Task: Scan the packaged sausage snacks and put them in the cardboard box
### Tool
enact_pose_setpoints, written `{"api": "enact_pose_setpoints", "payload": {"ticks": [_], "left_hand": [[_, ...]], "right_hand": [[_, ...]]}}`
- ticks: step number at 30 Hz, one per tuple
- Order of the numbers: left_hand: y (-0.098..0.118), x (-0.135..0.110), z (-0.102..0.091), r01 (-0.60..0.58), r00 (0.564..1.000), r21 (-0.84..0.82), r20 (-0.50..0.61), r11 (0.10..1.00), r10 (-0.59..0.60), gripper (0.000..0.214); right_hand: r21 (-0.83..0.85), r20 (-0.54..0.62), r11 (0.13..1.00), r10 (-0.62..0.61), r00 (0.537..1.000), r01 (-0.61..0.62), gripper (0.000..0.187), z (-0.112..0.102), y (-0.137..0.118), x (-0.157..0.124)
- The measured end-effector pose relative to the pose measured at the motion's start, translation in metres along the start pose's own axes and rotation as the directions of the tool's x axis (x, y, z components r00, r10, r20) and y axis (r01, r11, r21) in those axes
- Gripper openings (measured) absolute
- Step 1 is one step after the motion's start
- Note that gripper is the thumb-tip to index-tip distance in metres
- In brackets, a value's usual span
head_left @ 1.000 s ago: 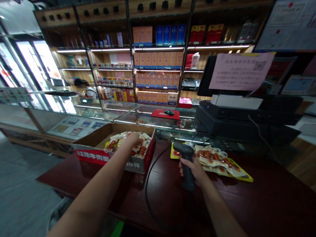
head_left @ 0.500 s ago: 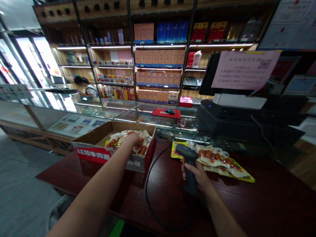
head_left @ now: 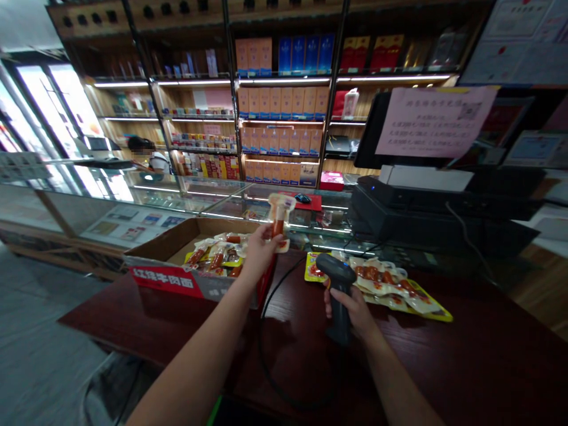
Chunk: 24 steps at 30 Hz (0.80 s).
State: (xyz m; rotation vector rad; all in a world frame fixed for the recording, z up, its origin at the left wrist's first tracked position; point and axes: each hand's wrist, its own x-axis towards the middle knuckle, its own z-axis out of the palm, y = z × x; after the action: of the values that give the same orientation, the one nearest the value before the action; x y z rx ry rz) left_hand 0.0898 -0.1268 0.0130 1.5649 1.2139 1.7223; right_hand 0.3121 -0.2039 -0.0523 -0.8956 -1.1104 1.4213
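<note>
My left hand (head_left: 261, 251) is closed on a clear-and-white packaged sausage (head_left: 278, 220), held up above the right end of a cardboard box (head_left: 162, 283). Inside that box lie several similar sausage packs (head_left: 217, 254), with yellow wrapping among them. My right hand (head_left: 352, 307) grips a black barcode scanner (head_left: 338, 275) by its handle, its head tilted up and to the left. Behind and right of the scanner, a pile of sausage packs (head_left: 390, 281) rests on the table with yellow-edged packs (head_left: 437, 312) under it.
A dark red table (head_left: 186, 331) carries the box, pile and the scanner's looping cable (head_left: 261, 331). Beyond is a glass counter (head_left: 213, 201) with a mouse (head_left: 303, 198) on a red mat. A monitor (head_left: 368, 133) stands at right. Another person (head_left: 153, 161) is behind the counter at left.
My left hand has come up out of the box and moved right, now with a packaged sausage in it. My right hand still holds the scanner in nearly the same place.
</note>
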Motion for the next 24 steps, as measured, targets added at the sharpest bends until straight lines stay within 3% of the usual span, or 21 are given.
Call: {"api": "enact_pose_setpoints", "payload": {"ticks": [2, 4, 7, 9, 15, 24], "left_hand": [[-0.02, -0.022, 0.022, 0.022, 0.998, -0.131, 0.067, 0.991, -0.013, 0.03], [-0.049, -0.039, 0.037, 0.122, 0.988, -0.209, 0.122, 0.97, -0.098, 0.028], [-0.09, -0.052, 0.044, 0.298, 0.953, -0.196, 0.113, 0.934, -0.28, 0.029], [-0.106, -0.054, 0.043, 0.343, 0.938, -0.16, 0.117, 0.926, -0.327, 0.03], [-0.112, -0.054, 0.042, 0.274, 0.953, -0.137, 0.173, 0.952, -0.25, 0.029], [-0.117, -0.054, 0.041, 0.28, 0.942, -0.086, 0.214, 0.956, -0.256, 0.033]], "right_hand": [[0.01, -0.023, 1.0, -0.013, 1.0, 0.013, 0.03, -0.002, 0.001, 0.0], [0.018, -0.044, 1.0, -0.022, 0.999, 0.023, 0.029, -0.004, 0.002, 0.0], [0.024, -0.054, 0.999, -0.031, 0.998, 0.032, 0.029, -0.004, 0.002, 0.0], [0.022, -0.05, 0.999, -0.028, 0.998, 0.029, 0.028, -0.002, 0.001, 0.0], [0.003, -0.026, 1.0, -0.015, 1.0, 0.015, 0.032, 0.004, -0.001, -0.001], [-0.045, -0.06, 0.999, 0.011, 0.998, -0.014, 0.029, 0.007, -0.005, -0.003]]}}
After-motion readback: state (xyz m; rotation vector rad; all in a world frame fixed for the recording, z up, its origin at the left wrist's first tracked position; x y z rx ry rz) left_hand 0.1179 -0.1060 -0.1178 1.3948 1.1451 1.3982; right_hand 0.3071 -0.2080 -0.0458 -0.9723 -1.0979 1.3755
